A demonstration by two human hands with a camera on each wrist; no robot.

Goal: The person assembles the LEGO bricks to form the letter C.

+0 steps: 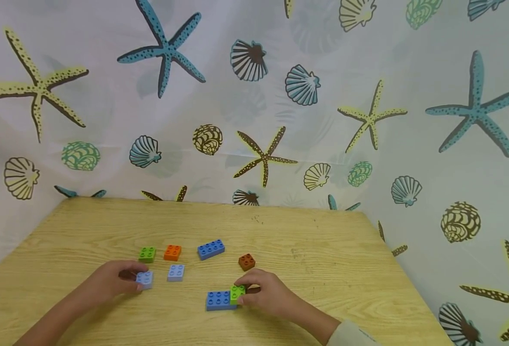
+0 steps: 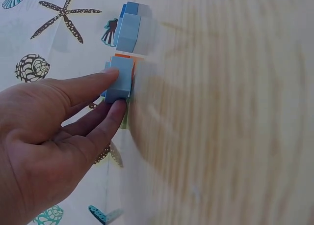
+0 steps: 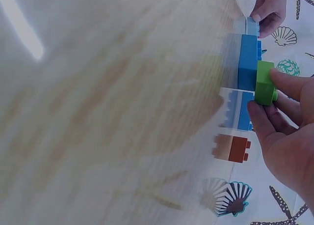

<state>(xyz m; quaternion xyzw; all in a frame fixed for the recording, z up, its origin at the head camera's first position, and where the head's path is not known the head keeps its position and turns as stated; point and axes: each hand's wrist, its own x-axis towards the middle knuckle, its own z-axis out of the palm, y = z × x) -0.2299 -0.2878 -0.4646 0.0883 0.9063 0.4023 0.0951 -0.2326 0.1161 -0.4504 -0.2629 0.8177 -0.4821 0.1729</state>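
My left hand point(image 1: 115, 282) pinches a light blue toy building brick point(image 1: 144, 279) between thumb and fingers, low over the table; the left wrist view shows the thumb on one side of this brick point(image 2: 119, 80). With thumb and fingertips, my right hand point(image 1: 269, 294) grips a bright green brick point(image 1: 237, 294). That green brick sits at the right end of a longer blue brick point(image 1: 218, 301) lying on the table. In the right wrist view the green brick point(image 3: 265, 82) stands atop the blue one point(image 3: 248, 63) and juts past its end.
Behind the hands lie a green brick point(image 1: 147, 254), an orange brick point(image 1: 173, 252), a second light blue brick point(image 1: 176, 272), another long blue brick point(image 1: 211, 249) and a brown brick point(image 1: 247, 262). A cloth point(image 1: 280, 110) patterned with shells and starfish hangs behind the wooden table point(image 1: 323, 259).
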